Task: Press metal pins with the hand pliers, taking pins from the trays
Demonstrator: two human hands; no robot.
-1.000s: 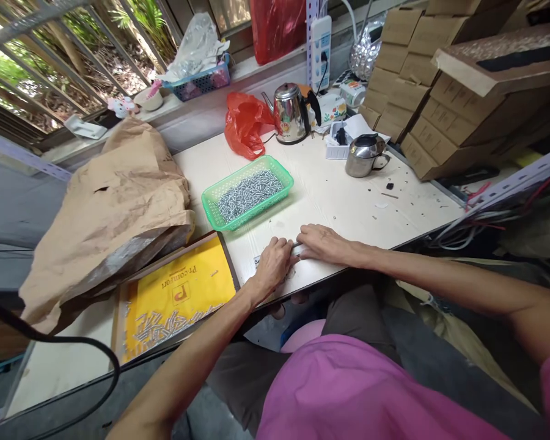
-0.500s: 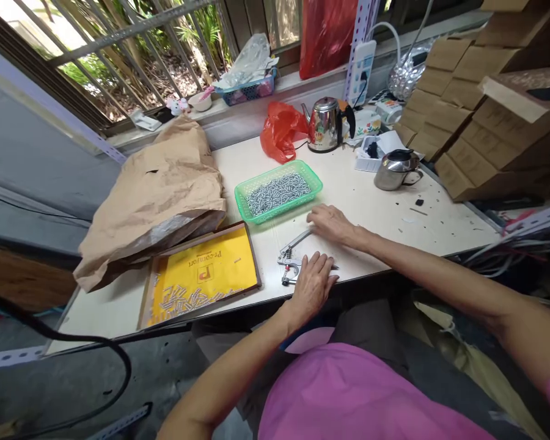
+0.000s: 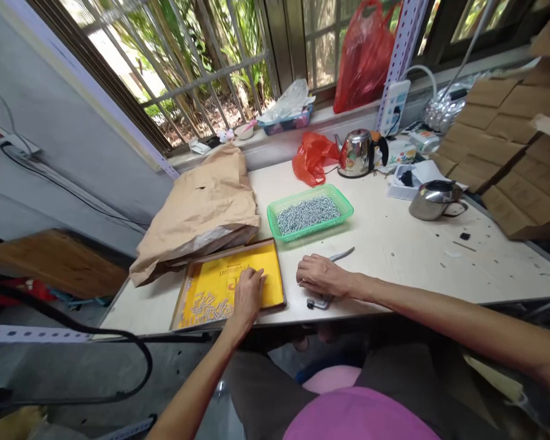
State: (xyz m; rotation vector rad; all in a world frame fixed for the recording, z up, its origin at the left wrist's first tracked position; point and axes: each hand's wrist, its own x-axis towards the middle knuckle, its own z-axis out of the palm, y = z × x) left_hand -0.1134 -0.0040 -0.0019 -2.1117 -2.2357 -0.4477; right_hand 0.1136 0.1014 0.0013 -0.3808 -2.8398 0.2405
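Note:
My left hand (image 3: pixel 249 295) rests palm down inside a shallow yellow-lined tray (image 3: pixel 256 269), fingers spread beside a scatter of small silver metal pieces (image 3: pixel 206 305). My right hand (image 3: pixel 318 276) lies over a metal hand tool (image 3: pixel 327 278) on the white table (image 3: pixel 394 244), fingers curled over its body; a lever sticks out past the fingers. Just beyond both hands stands a green plastic basket (image 3: pixel 275 214) filled with the same silver pieces.
A crumpled brown paper sack (image 3: pixel 201 208) lies behind the tray. A red plastic bag (image 3: pixel 309 160), a steel kettle (image 3: pixel 355 153) and a steel jug (image 3: pixel 433 200) stand at the back. Stacked cardboard boxes (image 3: pixel 508 134) crowd the right side.
My left hand left the tool and moved left into the yellow tray. My right hand slid back onto the tool. The view has tilted up and swung left.

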